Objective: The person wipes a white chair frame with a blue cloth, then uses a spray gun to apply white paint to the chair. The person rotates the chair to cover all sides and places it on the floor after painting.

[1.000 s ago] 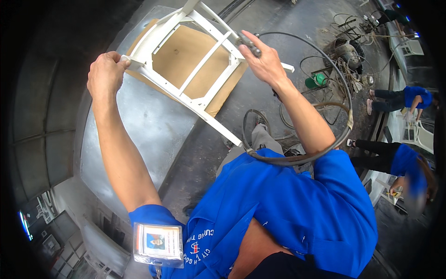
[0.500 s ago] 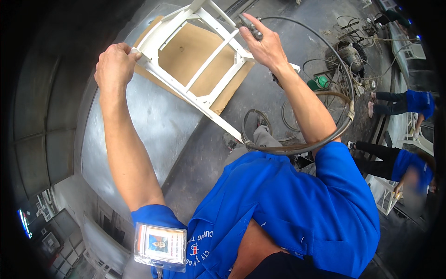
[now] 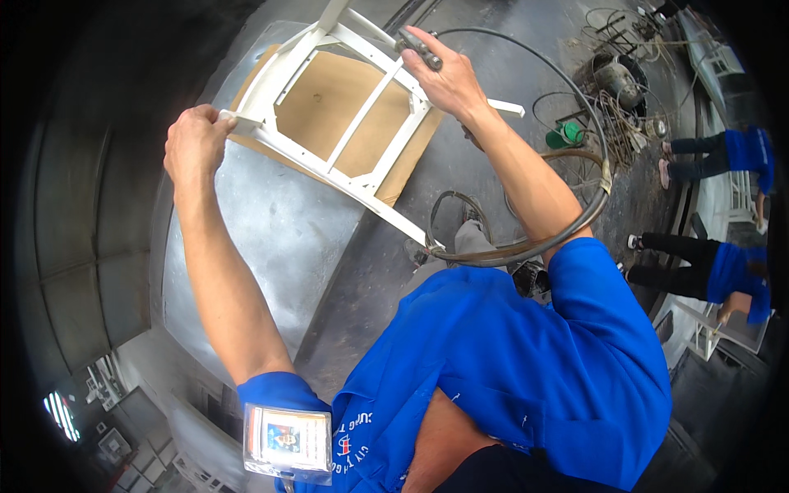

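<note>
A white chair frame (image 3: 306, 154) lies tilted over a brown cardboard sheet (image 3: 333, 99) at the upper centre. My left hand (image 3: 196, 144) is closed on the frame's left corner, thumb and fingers pinching its edge. Wrapped in my right hand (image 3: 452, 82) is a dark metal spray gun (image 3: 421, 49), held above the frame's far right side. From the gun a black hose (image 3: 567, 78) arcs to the right and loops back beneath my right forearm. Part of the gun's handle is hidden by my fingers. The top of the frame runs out of view.
A shiny metal-topped surface (image 3: 255, 230) lies under the cardboard. To the right stand a green container (image 3: 565, 135), a round metal tank (image 3: 618, 85) and tangled hoses on the floor. Two people in blue shirts (image 3: 731, 267) stand near white furniture frames at the far right.
The whole view has turned slightly, so the scene at the right sits higher and my left hand lower. Both hands keep their grips on the frame and the spray gun.
</note>
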Demonstrator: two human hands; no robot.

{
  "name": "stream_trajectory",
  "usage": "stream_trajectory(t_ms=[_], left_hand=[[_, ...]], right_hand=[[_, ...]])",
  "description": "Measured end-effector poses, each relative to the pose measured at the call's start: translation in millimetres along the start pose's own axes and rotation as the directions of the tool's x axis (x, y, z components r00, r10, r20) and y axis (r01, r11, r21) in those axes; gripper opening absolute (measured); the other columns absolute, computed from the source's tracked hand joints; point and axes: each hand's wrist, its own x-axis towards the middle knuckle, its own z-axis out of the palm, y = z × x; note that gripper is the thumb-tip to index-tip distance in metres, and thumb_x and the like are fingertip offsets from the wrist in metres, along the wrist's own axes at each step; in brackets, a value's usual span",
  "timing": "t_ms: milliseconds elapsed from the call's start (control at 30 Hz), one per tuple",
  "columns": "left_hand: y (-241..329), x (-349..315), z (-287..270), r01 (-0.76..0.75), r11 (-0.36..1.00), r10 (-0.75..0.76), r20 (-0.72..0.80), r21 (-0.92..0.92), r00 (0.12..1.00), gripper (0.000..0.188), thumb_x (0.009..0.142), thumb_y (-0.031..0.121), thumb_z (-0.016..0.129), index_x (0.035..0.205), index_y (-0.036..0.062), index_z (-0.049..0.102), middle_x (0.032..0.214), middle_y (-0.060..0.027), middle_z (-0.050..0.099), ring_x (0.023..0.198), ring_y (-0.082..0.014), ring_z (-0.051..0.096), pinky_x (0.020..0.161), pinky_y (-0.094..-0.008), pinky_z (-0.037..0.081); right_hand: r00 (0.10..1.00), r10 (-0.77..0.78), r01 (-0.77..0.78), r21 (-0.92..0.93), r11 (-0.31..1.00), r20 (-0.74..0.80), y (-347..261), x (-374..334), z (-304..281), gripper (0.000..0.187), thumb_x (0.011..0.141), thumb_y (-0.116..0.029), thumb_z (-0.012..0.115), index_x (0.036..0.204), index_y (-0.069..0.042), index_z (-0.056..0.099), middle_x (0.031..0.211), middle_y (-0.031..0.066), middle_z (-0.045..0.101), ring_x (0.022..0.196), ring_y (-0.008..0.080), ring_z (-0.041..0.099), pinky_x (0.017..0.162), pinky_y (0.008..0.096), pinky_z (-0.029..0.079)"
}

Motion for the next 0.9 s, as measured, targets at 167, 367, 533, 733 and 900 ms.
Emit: stream_trajectory(t_ms=[167, 367, 533, 733, 900], left_hand=[[-7, 12, 3, -0.05, 0.999, 0.049, 0.04, 0.018, 0.998, 0.03, 0.086, 0.032, 0.077, 0.105, 0.0083, 0.078, 0.097, -0.0124, 0.076, 0.092, -0.0293, 0.073, 0.084, -0.0426, 0.054], [-10, 19, 0, -0.123, 0.991, 0.118, 0.079, 0.053, 0.99, 0.031, 0.087, 0.029, 0.077, 0.107, 0.0044, 0.077, 0.094, -0.0132, 0.076, 0.086, -0.0255, 0.072, 0.08, -0.0396, 0.053], [-11, 23, -2, -0.13, 0.99, 0.124, 0.102, 0.06, 0.987, 0.03, 0.088, 0.026, 0.076, 0.107, 0.0029, 0.077, 0.09, -0.0125, 0.075, 0.08, -0.02, 0.068, 0.079, -0.037, 0.052], [-16, 29, 0, -0.129, 0.991, 0.125, 0.1, 0.035, 0.987, 0.027, 0.088, 0.026, 0.08, 0.102, 0.0032, 0.077, 0.079, -0.001, 0.069, 0.076, -0.0112, 0.058, 0.076, -0.0314, 0.048], [-18, 32, 2, -0.114, 0.991, 0.107, 0.091, 0.075, 0.99, 0.029, 0.088, 0.027, 0.079, 0.105, 0.0037, 0.078, 0.086, -0.0069, 0.073, 0.08, -0.0164, 0.064, 0.08, -0.0345, 0.05]], right_hand=[[0.992, 0.1, -0.103, -0.04, 0.994, -0.071, 61, -58, -35, 0.056, 0.097, -0.044, 0.064, 0.147, -0.02, 0.057, 0.126, 0.0208, 0.071, 0.119, 0.0362, 0.067, 0.103, 0.0418, 0.051], [0.97, 0.207, -0.217, -0.068, 0.974, -0.13, 148, -85, -32, 0.057, 0.098, -0.05, 0.063, 0.149, -0.028, 0.055, 0.121, 0.0223, 0.072, 0.115, 0.0361, 0.068, 0.1, 0.042, 0.052], [0.947, 0.307, -0.295, 0.122, 0.948, -0.093, 175, -85, -11, 0.056, 0.097, -0.051, 0.063, 0.148, -0.028, 0.056, 0.124, 0.019, 0.072, 0.118, 0.0385, 0.067, 0.102, 0.0434, 0.052], [0.978, 0.16, -0.115, 0.29, 0.95, -0.137, 168, -89, -6, 0.055, 0.099, -0.05, 0.062, 0.146, -0.024, 0.057, 0.117, 0.0151, 0.075, 0.11, 0.0358, 0.072, 0.097, 0.0413, 0.055], [0.947, 0.296, -0.267, 0.203, 0.942, -0.124, 181, -112, -25, 0.057, 0.097, -0.048, 0.064, 0.146, -0.021, 0.057, 0.125, 0.0185, 0.072, 0.118, 0.0391, 0.067, 0.102, 0.0423, 0.052]])
